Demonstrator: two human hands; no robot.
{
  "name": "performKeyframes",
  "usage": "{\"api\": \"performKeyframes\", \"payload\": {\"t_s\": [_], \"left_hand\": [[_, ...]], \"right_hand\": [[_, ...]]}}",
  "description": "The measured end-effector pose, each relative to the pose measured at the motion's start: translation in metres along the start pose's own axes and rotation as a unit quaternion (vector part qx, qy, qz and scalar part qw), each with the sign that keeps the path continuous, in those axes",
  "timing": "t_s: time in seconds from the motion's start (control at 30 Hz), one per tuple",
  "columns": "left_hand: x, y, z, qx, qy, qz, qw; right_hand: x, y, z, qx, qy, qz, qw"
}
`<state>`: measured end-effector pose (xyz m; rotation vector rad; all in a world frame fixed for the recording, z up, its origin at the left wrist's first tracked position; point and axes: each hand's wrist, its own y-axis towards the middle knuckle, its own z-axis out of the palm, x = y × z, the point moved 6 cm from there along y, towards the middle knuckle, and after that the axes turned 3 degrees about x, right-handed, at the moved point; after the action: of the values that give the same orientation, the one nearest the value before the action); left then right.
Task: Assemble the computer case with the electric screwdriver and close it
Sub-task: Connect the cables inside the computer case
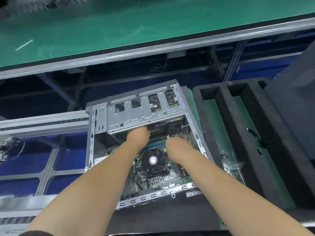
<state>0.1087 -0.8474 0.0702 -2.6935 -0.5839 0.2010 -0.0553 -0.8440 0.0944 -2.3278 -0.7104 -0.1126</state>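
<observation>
An open computer case (91, 143) lies on its side in the middle, its motherboard and round CPU fan (154, 160) exposed. A silver drive cage (141, 114) spans the case's far end. My left hand (139, 136) reaches under the cage's near edge, its fingers hidden beneath the metal. My right hand (178, 147) is inside the case just right of it, over the memory slots, fingers curled downward; what they touch is hidden. No electric screwdriver is in view.
A black foam tray (226, 116) with long slots stands right of the case. A green conveyor mat (119, 24) runs across the back behind a metal rail. Aluminium frame rails (42, 123) lie to the left.
</observation>
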Motion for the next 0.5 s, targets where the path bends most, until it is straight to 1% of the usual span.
{"api": "performKeyframes", "payload": {"t_s": [0.07, 0.23, 0.4, 0.5], "left_hand": [[-0.011, 0.002, 0.003, 0.002, -0.025, 0.010, 1.000], [-0.018, 0.007, 0.003, 0.009, 0.018, 0.042, 0.999], [-0.016, 0.008, 0.006, 0.054, -0.024, 0.063, 0.996], [-0.013, 0.009, 0.005, 0.056, -0.035, 0.067, 0.996]], "right_hand": [[0.000, 0.000, 0.003, 0.012, -0.007, -0.007, 1.000], [-0.001, 0.001, 0.003, 0.011, -0.016, -0.006, 1.000], [-0.001, 0.001, 0.003, 0.001, -0.014, 0.000, 1.000], [-0.001, 0.001, 0.003, 0.001, -0.015, 0.003, 1.000]]}}
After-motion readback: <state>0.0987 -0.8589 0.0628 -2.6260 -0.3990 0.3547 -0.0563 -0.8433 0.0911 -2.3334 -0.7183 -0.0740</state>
